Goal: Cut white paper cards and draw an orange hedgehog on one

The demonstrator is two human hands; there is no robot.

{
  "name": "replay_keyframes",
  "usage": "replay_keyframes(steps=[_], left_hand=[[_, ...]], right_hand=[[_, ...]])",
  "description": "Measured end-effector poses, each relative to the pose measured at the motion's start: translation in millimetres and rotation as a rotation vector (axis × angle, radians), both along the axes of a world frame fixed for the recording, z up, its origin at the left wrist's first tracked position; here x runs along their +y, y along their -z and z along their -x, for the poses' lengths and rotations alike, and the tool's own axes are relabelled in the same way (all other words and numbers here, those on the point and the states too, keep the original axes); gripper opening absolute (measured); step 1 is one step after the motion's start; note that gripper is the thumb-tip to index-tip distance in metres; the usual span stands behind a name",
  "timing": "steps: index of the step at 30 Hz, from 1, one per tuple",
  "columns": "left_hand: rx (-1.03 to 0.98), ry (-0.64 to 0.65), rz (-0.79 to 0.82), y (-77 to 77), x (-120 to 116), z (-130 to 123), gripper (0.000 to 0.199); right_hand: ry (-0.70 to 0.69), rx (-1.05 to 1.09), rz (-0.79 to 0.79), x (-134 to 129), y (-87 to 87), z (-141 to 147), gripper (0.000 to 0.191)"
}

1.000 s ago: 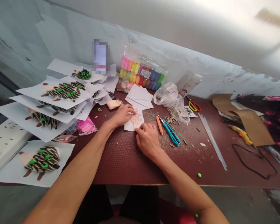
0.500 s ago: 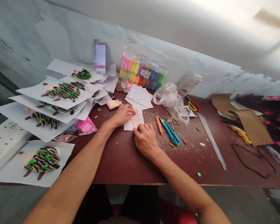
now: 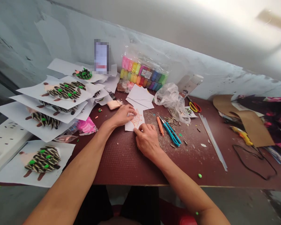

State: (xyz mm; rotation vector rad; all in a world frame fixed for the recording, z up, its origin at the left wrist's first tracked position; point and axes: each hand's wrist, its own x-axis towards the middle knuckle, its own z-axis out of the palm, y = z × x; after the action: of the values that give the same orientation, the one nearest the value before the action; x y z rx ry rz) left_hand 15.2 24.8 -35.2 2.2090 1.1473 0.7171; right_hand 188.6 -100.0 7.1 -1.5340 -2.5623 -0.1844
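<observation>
A small white paper (image 3: 130,126) with an orange line drawing lies on the dark red table (image 3: 128,162). My left hand (image 3: 124,115) rests on its left part, fingers together and pointing right; anything beneath them is hidden. At the paper's lower right edge is my right hand (image 3: 147,139), its fingers curled and thumb on the edge. Right of it lie an orange marker (image 3: 160,126) and teal-handled scissors or a similar tool (image 3: 172,134). A pale clay packet (image 3: 114,104) sits beyond my left wrist.
Sheets with seed hedgehogs (image 3: 66,90) are stacked at the left. Behind are blank papers (image 3: 140,96), coloured clay packs (image 3: 144,73) and a plastic bag (image 3: 170,97). Loose seeds, clear sticks (image 3: 213,142) and a yellow glue gun (image 3: 242,135) with a black cord lie to the right.
</observation>
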Motion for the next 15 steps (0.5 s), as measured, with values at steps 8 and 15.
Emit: replay_keyframes(steps=[8,15], left_hand=[[-0.003,0.000,0.010,-2.8,-2.9,-0.5,0.023],[0.016,-0.004,0.026,-7.3,-5.1,-1.2,0.023]], right_hand=[[-0.029,0.059,0.037,-1.5,-0.2,1.5,0.021],[0.124,0.049,0.026,6.3,-5.1,-5.4,0.033]])
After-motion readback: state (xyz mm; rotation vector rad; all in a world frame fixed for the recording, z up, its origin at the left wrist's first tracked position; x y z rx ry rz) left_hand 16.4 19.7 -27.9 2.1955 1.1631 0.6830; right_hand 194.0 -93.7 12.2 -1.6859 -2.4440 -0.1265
